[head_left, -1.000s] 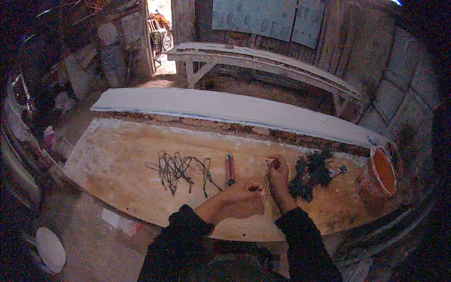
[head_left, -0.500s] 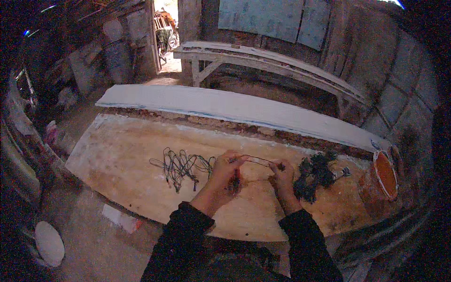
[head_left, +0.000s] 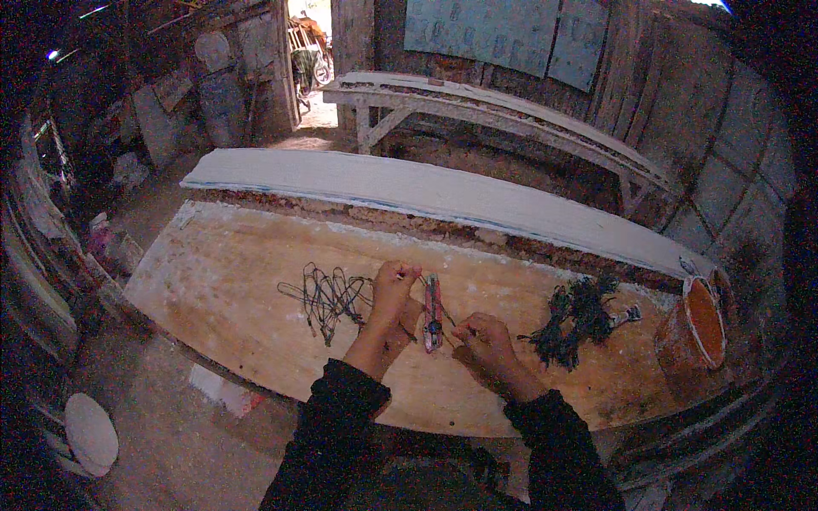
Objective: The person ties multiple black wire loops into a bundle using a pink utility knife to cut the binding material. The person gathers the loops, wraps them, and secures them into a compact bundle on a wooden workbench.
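Observation:
My left hand point(head_left: 394, 308) is closed in a pinch on one part of a thin dark cord point(head_left: 441, 305). From there the cord slants nearer and to the right, where my right hand point(head_left: 492, 347) pinches it. On the board between my hands lies a red-pink utility knife point(head_left: 433, 312), long and narrow, with dark parts. To the left of my left hand is a loose, looped tangle of dark cord point(head_left: 322, 294). Right of my right hand sits a bunch of short dark cord pieces point(head_left: 573, 324).
The wooden tabletop point(head_left: 230, 281) carries everything. An orange-brown bucket point(head_left: 673, 336) with orange contents stands at its right end. Behind lies a long white-topped surface point(head_left: 409, 180), then a whitish bench point(head_left: 511, 115). A pale round object point(head_left: 91, 434) is at lower left.
My right hand has come nearer and slightly left; my left hand has shifted left. The cord, held level between them before, now slants. The knife shows more fully.

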A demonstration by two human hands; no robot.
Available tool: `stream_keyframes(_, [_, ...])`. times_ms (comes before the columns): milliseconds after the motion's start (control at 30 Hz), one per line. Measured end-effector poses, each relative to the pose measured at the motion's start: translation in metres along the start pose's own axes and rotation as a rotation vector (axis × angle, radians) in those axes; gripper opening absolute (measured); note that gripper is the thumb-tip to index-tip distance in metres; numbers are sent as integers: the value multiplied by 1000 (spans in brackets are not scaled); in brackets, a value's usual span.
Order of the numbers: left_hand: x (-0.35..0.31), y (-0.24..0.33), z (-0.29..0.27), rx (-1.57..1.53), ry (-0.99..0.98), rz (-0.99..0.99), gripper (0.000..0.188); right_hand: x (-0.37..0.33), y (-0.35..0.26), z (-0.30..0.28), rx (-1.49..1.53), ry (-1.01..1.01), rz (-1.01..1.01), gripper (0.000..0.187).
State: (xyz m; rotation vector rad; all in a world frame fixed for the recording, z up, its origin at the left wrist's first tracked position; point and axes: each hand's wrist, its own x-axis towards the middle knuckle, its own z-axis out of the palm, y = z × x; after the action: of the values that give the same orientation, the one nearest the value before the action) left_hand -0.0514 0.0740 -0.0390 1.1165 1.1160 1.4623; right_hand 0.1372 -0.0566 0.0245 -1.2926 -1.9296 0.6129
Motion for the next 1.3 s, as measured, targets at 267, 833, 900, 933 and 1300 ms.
stream_keyframes(267, [-1,-20,1,-72,44,-11,24,-5,-19,6,-14,42,-83,17])
stream_keyframes(833, [-86,88,40,-458,-510,-558,41,-2,24,17,563,239,349,11])
stream_keyframes(900, [-84,82,37,-473,-513,-518,40,-1,6,12,608,207,384,10])
stream_keyframes(933, [-83,80,35,-479,-513,-497,40,0,0,10,631,191,401,10])
stream_keyframes(1300, [-87,79,43,-626,-462,-593,21,-2,12,13,513,86,331,30])
